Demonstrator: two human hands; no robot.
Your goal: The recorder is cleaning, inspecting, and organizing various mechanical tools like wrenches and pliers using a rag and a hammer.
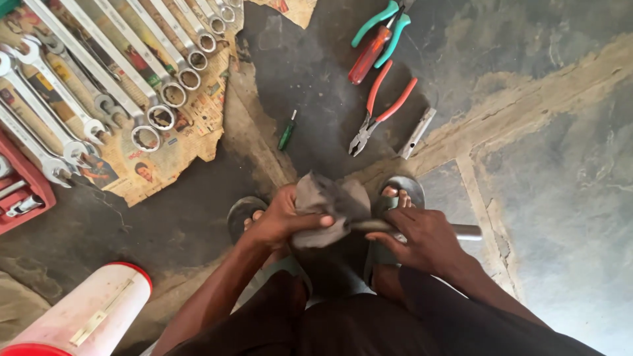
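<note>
Both hands meet low in the frame's centre, gripping one metal rod (pixel 461 231)
Left hand (pixel 280 221) clamps grey rag (pixel 326 207) round its left end; right hand (pixel 425 240) closed on the shaft, which lies left-to-right

1. A row of spanners (pixel 119 72) is laid out on a sheet of newspaper (pixel 191 142) at the upper left.
2. A red tool tray (pixel 23 191) is seen at the left edge.
3. A small green screwdriver (pixel 287 132) is placed on the concrete floor (pixel 560 198).
4. Red-handled pliers (pixel 379 112) are set beside a metal socket tube (pixel 417 133).
5. Teal-handled pliers (pixel 386 26) are crossed by a red-handled screwdriver (pixel 368 56).
6. A white container with red rims (pixel 86 313) is seen at the lower left.
</note>
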